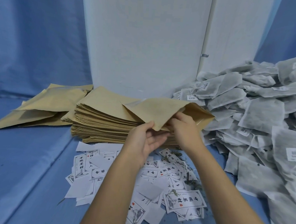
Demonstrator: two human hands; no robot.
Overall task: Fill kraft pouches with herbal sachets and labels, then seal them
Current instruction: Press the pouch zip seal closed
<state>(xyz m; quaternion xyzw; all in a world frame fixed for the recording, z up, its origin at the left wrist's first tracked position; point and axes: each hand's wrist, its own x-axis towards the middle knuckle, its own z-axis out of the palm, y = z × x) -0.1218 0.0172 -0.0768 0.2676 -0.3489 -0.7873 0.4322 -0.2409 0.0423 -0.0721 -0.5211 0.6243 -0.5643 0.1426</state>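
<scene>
A kraft pouch (154, 110) is held above the tall stack of flat kraft pouches (105, 121) in the middle of the blue surface. My left hand (145, 141) pinches the pouch's near corner with the thumb on top, fingers beneath. My right hand (184, 129) grips the pouch's open mouth at its right end, fingertips inside the opening. Grey herbal sachets (257, 118) are heaped at the right. Printed white labels (183, 200) lie scattered in front of the stack, under my forearms.
Several more kraft pouches (40, 108) lie loose to the left of the stack. A white panel (144, 42) stands behind it, with blue cloth (35, 44) on both sides. Dry herb bits (189, 180) lie among the labels.
</scene>
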